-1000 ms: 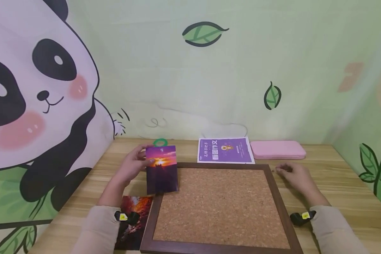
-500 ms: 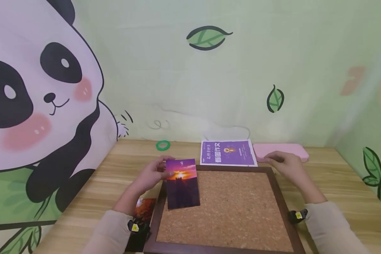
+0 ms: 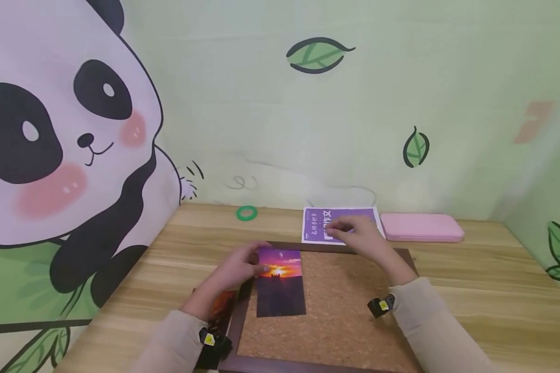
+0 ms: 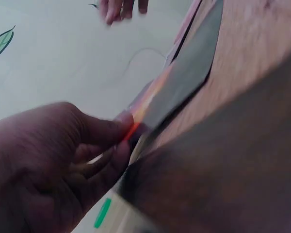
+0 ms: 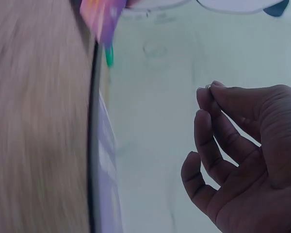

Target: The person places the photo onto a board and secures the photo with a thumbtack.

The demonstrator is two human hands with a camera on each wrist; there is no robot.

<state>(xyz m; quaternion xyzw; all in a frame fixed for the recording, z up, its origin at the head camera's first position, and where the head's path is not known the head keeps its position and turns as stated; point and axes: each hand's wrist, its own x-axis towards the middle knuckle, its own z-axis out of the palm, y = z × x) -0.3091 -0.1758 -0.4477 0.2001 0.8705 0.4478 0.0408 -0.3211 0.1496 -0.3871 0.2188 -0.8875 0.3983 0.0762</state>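
With my left hand (image 3: pixel 237 269) pinching the photo (image 3: pixel 281 288) by its left edge over the upper-left of the board (image 3: pixel 329 321), I'd best hold it square while my right hand (image 3: pixel 364 240), pinching a tiny pale thing (image 5: pixel 208 87), comes in gently.

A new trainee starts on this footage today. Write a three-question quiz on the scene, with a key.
1. True or false: in the head view, the left hand holds the glossy purple-and-orange sunset photo over the left part of the brown-framed rectangular cork board.

2. In the head view, where does the flat pink rectangular case lie relative to the purple-and-white printed booklet?
A) To its left
B) To its right
C) On top of it

3. Fill the gap: the right hand pinches a tiny pale object between thumb and ____ finger.

Key: 1 true; 2 B; 3 index.
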